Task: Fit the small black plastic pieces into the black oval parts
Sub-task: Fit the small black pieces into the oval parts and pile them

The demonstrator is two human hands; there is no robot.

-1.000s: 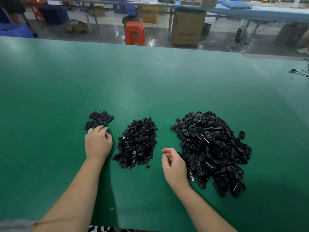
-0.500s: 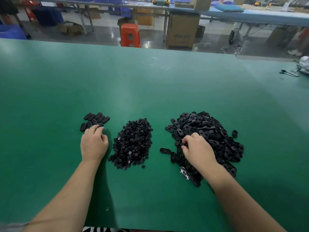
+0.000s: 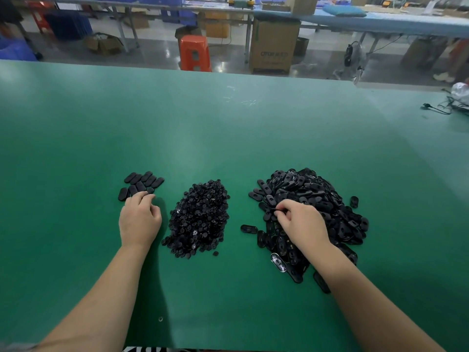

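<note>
on the wide green bench [image 3: 228,128], far left, a small group of flat black oval parts [image 3: 140,184] lies in two neat rows, smooth side up, each a rounded elongated plate. the left hand [image 3: 139,219] rests knuckles-up just in front of them, fingers curled under, fingertips touching the nearest ovals; whether it holds anything i cannot tell. just to its right sits a heap of small black round plastic pieces [image 3: 199,219], tiny button-like discs, some glinting, with a stray one or two at the near edge. further right is a much larger loose pile of black oval plastic parts [image 3: 312,196], many lying hollow side up and showing a small hole in the recess; a few lie apart at the pile's left and right edges, and one near the front shines silvery. the right hand [image 3: 302,222] lies over the near-left part of this pile, thumb and forefinger pinching one black oval piece [image 3: 275,210] at the pile's left edge.
</note>
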